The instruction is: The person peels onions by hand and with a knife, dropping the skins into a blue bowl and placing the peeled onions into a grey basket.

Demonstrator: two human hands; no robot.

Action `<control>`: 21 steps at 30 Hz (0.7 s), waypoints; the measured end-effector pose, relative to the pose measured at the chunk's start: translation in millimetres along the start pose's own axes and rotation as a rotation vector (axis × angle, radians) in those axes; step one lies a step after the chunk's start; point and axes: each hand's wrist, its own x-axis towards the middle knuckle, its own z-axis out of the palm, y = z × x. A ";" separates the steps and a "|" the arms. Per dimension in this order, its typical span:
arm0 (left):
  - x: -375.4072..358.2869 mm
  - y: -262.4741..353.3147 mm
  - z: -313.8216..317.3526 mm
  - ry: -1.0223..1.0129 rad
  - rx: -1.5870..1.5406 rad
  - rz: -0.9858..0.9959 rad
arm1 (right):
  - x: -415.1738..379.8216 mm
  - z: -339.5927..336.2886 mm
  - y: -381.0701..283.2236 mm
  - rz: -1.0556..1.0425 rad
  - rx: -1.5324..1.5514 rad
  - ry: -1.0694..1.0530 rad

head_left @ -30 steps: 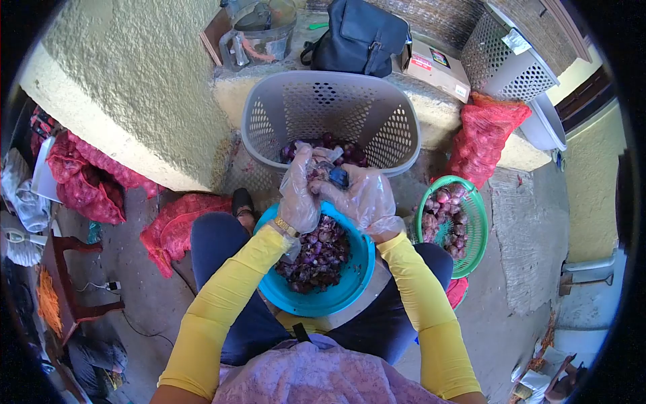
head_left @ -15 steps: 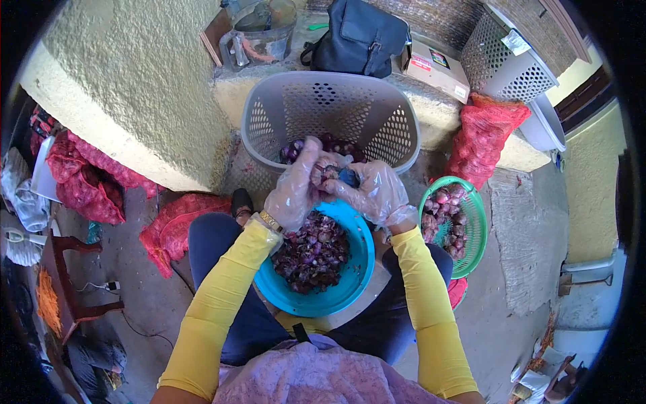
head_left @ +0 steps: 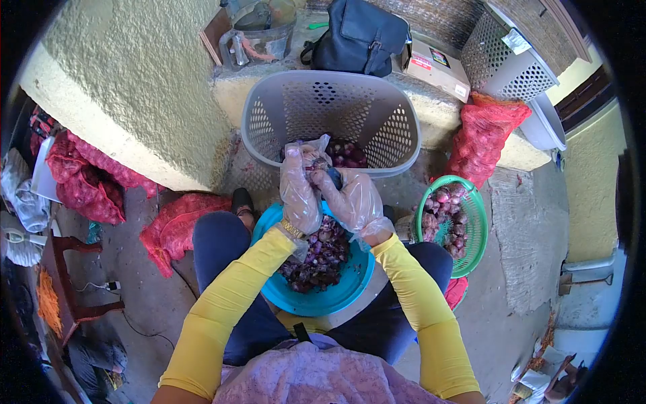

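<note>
My left hand [head_left: 300, 192], in a clear plastic glove, is closed around a red onion [head_left: 318, 163], mostly hidden by the fingers. My gloved right hand [head_left: 354, 204] meets it from the right, its fingers closed on a small dark blue object [head_left: 334, 177]; its kind cannot be made out. Both hands are over the near rim of a grey perforated basket [head_left: 408, 161], which has red onions [head_left: 346, 153] at its bottom. Below them, between my knees, a blue basin [head_left: 365, 269] contains purple onion skins and pieces [head_left: 313, 262].
On the right, a green basket [head_left: 482, 232] holds red onions [head_left: 444, 215]. Behind it stands a full red mesh sack [head_left: 483, 138]. More red sacks [head_left: 178, 225] lie on the left. A black bag [head_left: 367, 37] and a carton [head_left: 436, 69] sit on the ledge.
Both hands have come closer together, the right one shifting left and slightly down. My left hand has turned more upright around the onion.
</note>
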 end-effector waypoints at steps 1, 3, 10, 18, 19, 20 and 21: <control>-1.9 1.3 1.9 0.018 0.071 0.046 | 0.9 2.5 3.5 0.000 0.000 0.000; -6.1 4.4 6.2 0.017 0.192 0.145 | 3.1 9.3 11.9 0.025 0.075 -0.038; -9.0 9.9 15.8 -0.085 0.402 0.340 | 3.7 8.0 13.9 0.005 0.234 -0.015; -1.7 19.7 10.1 -0.108 0.019 0.003 | 2.7 -4.7 6.9 0.013 0.234 -0.109; -1.2 22.0 10.1 -0.098 -0.023 -0.059 | 2.2 -5.5 7.1 0.013 0.233 -0.110; -0.2 24.4 10.5 -0.097 -0.025 -0.058 | 1.6 -6.3 7.0 0.016 0.250 -0.081; 1.3 27.0 11.0 -0.022 -0.071 -0.110 | 1.6 -7.9 5.2 0.019 0.267 -0.052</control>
